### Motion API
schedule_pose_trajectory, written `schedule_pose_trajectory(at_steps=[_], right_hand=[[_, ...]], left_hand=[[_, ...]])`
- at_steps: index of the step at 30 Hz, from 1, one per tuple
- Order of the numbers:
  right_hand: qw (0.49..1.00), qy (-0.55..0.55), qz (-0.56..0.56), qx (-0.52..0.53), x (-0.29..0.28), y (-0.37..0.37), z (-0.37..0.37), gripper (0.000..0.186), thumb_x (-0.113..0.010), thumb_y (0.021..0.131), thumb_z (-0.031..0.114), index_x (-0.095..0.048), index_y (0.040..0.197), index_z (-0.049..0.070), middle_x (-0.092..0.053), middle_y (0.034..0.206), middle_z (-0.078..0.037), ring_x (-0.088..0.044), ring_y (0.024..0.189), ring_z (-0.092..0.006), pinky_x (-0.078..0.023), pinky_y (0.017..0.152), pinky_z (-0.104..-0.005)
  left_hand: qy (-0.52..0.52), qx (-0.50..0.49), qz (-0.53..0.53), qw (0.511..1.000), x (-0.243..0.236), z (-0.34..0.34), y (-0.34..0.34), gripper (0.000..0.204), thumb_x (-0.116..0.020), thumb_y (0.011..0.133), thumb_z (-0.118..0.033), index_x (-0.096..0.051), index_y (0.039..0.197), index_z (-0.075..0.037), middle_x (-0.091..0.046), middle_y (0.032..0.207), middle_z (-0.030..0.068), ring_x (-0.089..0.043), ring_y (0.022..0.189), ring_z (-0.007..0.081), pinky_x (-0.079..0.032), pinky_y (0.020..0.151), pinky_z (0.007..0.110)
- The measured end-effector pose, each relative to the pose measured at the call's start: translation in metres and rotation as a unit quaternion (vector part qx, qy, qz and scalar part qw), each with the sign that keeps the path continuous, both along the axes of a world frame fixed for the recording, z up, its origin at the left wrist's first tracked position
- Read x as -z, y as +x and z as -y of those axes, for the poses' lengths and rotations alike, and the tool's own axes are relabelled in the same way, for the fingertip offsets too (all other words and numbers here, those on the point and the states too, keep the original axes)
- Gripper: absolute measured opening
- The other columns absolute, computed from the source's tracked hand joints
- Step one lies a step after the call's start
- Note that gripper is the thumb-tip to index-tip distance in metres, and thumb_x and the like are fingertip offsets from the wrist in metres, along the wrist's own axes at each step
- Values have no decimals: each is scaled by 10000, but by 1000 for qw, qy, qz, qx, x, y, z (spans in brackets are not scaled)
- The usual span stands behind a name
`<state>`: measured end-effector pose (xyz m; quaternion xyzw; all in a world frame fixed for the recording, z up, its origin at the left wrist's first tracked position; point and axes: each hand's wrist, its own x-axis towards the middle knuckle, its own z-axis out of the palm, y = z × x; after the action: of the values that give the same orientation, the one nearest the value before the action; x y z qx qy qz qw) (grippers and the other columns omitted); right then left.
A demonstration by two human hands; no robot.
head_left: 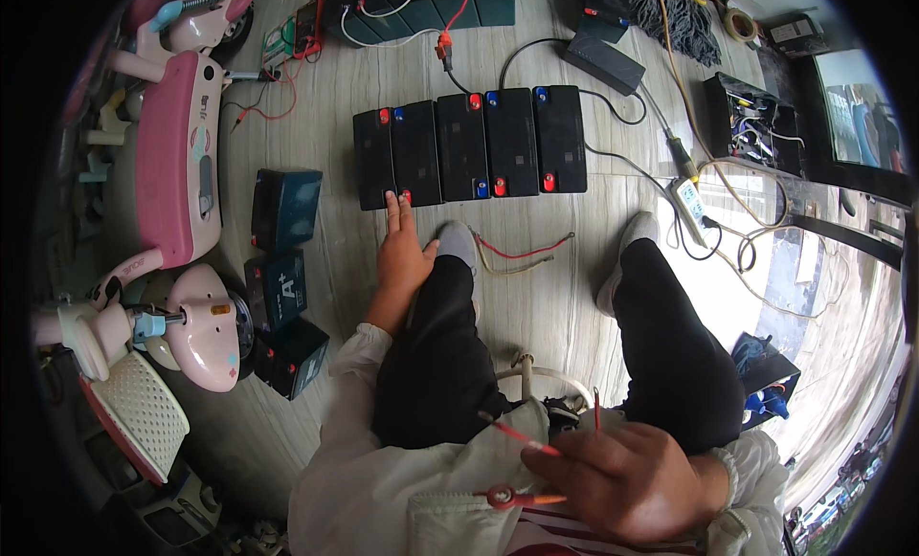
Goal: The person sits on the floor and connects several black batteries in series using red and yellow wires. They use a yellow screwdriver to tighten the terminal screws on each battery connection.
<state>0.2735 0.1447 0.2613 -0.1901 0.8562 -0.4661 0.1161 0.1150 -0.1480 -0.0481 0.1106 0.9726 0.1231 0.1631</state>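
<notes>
Five black batteries stand in a row on the floor, with red and blue terminals at their ends. My left hand reaches to the near end of the second battery from the left, two fingers stretched out at its edge and by the leftmost battery. Close to my lap, my right hand is closed around short red wires whose ends stick out. An orange-red piece with a round end also shows beside this hand. Between my feet lie a loose red wire and a pale wire.
More batteries stand on the left beside a pink ride-on scooter. A wired battery pack and a multimeter are at the back. A black power adapter, power strip and toolbox lie to the right.
</notes>
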Motion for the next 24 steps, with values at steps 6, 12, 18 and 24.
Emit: schedule_pose_trajectory(at_steps=[6, 12, 18, 24], right_hand=[[995, -39, 43, 81, -3, -16, 3, 343, -698, 859, 71, -661, 1198, 31, -638, 1000, -131, -672, 741, -315, -557, 609, -383], [933, -222, 155, 238, 27, -20, 23, 229, -592, 1034, 200, -676, 1082, -7, -666, 873, -84, -621, 744, -203, -496, 672, -328], [812, -454, 261, 258, 27, -26, 23, 332, -499, 1082, 312, -691, 1056, 42, -680, 889, -13, -621, 735, -95, -488, 662, -249], [767, -556, 252, 199, 32, -23, 25, 325, -474, 1077, 283, -704, 1055, 54, -705, 908, -28, -640, 743, -123, -472, 686, -262]], left_hand=[[17, 16, 13, 1000, -10, 16, -3, 922, -785, 819, -289, -307, 1572, -56, -194, 1682, 137, -557, 1319, 334, -550, 950, 423], [210, 30, 129, 969, -118, -27, -27, 585, -636, 980, -302, -478, 1499, -83, -569, 1445, 127, -606, 1240, 221, -505, 981, 349], [524, 18, 254, 813, -273, -75, 32, 415, -508, 1078, -243, -537, 1427, -21, -647, 1312, 98, -627, 1137, 174, -483, 978, 346], [711, -114, 290, 631, -289, -85, 65, 335, -503, 1072, -250, -620, 1268, -5, -695, 1216, 133, -675, 1078, 253, -522, 957, 397]])
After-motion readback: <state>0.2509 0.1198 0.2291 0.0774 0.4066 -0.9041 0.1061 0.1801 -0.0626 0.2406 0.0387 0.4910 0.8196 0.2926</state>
